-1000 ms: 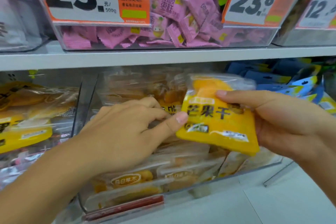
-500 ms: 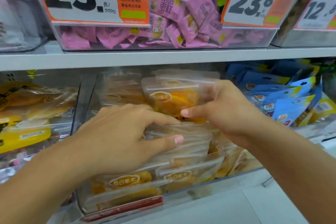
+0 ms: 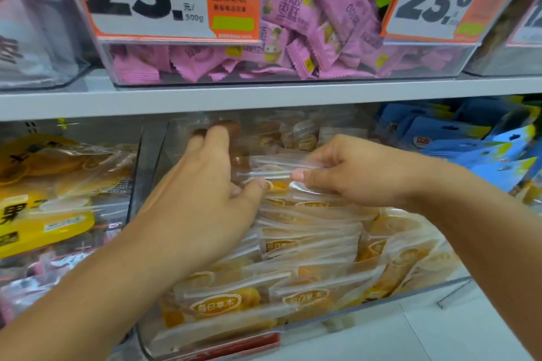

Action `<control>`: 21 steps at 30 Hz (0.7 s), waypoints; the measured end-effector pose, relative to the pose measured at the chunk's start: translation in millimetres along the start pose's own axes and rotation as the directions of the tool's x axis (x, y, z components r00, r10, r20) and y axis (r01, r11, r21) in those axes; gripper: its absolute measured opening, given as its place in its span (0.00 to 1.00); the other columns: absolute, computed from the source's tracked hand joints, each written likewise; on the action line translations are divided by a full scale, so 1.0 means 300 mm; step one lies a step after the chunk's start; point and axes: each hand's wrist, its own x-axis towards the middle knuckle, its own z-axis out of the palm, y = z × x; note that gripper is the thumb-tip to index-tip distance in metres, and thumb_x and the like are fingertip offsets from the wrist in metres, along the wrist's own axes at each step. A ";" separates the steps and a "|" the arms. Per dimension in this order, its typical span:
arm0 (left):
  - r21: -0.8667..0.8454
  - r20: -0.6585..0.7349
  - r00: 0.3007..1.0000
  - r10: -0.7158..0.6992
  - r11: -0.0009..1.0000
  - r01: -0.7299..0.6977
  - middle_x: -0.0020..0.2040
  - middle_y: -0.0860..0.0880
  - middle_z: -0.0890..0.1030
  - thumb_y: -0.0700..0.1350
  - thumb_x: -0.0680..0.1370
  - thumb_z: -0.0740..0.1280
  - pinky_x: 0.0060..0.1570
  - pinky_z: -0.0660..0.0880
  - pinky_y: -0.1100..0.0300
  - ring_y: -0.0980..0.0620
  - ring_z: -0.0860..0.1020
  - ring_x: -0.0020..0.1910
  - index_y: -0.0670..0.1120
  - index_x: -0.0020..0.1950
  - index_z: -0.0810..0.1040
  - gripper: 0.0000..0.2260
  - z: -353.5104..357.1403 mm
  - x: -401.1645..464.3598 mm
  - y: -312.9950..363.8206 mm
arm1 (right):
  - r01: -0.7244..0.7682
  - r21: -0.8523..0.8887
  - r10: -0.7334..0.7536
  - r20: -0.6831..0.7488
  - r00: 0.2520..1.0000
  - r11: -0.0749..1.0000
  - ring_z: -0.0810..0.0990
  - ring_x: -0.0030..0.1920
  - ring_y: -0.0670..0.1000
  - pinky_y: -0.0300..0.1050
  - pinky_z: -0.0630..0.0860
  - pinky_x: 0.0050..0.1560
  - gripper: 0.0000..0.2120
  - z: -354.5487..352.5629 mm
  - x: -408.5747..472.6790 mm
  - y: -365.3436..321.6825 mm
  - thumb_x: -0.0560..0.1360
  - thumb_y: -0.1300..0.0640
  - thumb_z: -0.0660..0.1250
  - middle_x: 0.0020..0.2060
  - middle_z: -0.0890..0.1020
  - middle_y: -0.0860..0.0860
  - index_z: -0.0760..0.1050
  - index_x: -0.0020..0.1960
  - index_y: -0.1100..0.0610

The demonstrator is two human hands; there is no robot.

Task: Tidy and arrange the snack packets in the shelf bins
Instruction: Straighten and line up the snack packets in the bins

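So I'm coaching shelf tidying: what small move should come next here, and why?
Probably press the clear orange-filled packet, pinched between left hand and right hand, down into the row in the clear plastic bin; it sits above the others.

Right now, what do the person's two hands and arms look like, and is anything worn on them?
Both arms are bare as far as the picture shows: no sleeve, glove, watch, bracelet or ring is visible. The left hand and the right hand have short, plain nails without polish, seen best on the thumbs. Each forearm leaves the frame at a lower corner, so the upper arms are out of view.
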 end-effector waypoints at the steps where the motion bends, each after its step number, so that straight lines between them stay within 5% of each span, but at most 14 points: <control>1: 0.070 0.015 1.000 -0.013 0.997 0.011 0.56 0.54 0.70 0.61 0.77 0.60 0.51 0.77 0.51 0.56 0.78 0.48 0.59 0.66 0.66 0.19 0.000 0.006 0.002 | -0.030 0.006 0.029 0.056 0.998 1.000 0.80 0.38 0.45 0.49 0.78 0.49 0.15 -0.005 0.003 0.012 0.80 0.45 0.65 0.36 0.83 0.47 0.83 0.45 0.53; 3: 0.170 0.073 0.997 -0.014 0.985 0.001 0.58 0.55 0.73 0.63 0.76 0.55 0.54 0.75 0.52 0.53 0.76 0.54 0.61 0.67 0.70 0.21 -0.003 0.008 0.014 | -0.043 -0.027 0.047 0.138 0.989 0.999 0.79 0.38 0.37 0.39 0.74 0.48 0.13 -0.010 0.016 0.031 0.81 0.47 0.64 0.35 0.83 0.37 0.81 0.39 0.39; 6: 0.209 0.120 0.993 -0.007 0.978 -0.018 0.42 0.59 0.80 0.62 0.77 0.53 0.40 0.73 0.57 0.61 0.76 0.41 0.64 0.56 0.71 0.12 -0.013 -0.002 0.020 | -0.031 -0.150 0.069 0.252 0.965 0.988 0.78 0.37 0.35 0.33 0.71 0.45 0.15 -0.027 0.027 0.018 0.83 0.53 0.62 0.35 0.81 0.35 0.80 0.41 0.41; 9: 0.226 0.148 0.989 0.030 0.972 -0.063 0.37 0.63 0.81 0.61 0.78 0.52 0.33 0.69 0.59 0.63 0.77 0.36 0.66 0.51 0.71 0.09 -0.023 -0.007 0.026 | -0.040 0.064 0.015 0.352 0.936 0.997 0.82 0.56 0.46 0.48 0.78 0.61 0.19 -0.077 0.015 0.011 0.80 0.65 0.61 0.55 0.85 0.45 0.79 0.63 0.46; 12: 0.221 0.150 0.987 0.050 0.972 -0.082 0.39 0.62 0.81 0.61 0.80 0.51 0.38 0.73 0.59 0.62 0.77 0.38 0.67 0.52 0.71 0.10 -0.025 -0.007 0.024 | -0.140 0.432 0.060 0.195 0.979 0.891 0.82 0.58 0.50 0.52 0.82 0.55 0.16 -0.107 0.032 -0.002 0.81 0.57 0.60 0.56 0.85 0.45 0.80 0.64 0.46; 14: 0.220 0.159 0.985 0.068 0.970 -0.103 0.41 0.63 0.82 0.61 0.81 0.51 0.43 0.76 0.57 0.62 0.77 0.41 0.68 0.54 0.72 0.11 -0.023 -0.009 0.021 | -0.142 0.200 0.123 0.103 0.987 0.970 0.81 0.56 0.49 0.41 0.80 0.46 0.16 -0.069 0.062 -0.013 0.84 0.51 0.56 0.58 0.83 0.44 0.74 0.69 0.43; 17: 0.212 0.190 0.979 0.078 0.970 -0.119 0.48 0.69 0.81 0.62 0.81 0.49 0.53 0.76 0.54 0.64 0.77 0.50 0.71 0.60 0.72 0.14 -0.026 -0.013 0.021 | -0.090 -0.343 0.123 0.077 0.989 0.935 0.71 0.69 0.52 0.38 0.69 0.60 0.26 -0.005 0.131 -0.022 0.85 0.50 0.57 0.74 0.69 0.48 0.53 0.79 0.39; 21: 0.174 0.227 0.971 0.080 0.977 -0.121 0.59 0.72 0.76 0.63 0.80 0.50 0.62 0.73 0.51 0.64 0.73 0.61 0.72 0.64 0.72 0.17 -0.030 -0.011 0.019 | -0.090 -0.529 0.078 -0.045 0.996 0.844 0.74 0.65 0.57 0.45 0.70 0.55 0.29 0.007 0.188 -0.040 0.82 0.49 0.62 0.72 0.70 0.53 0.52 0.79 0.37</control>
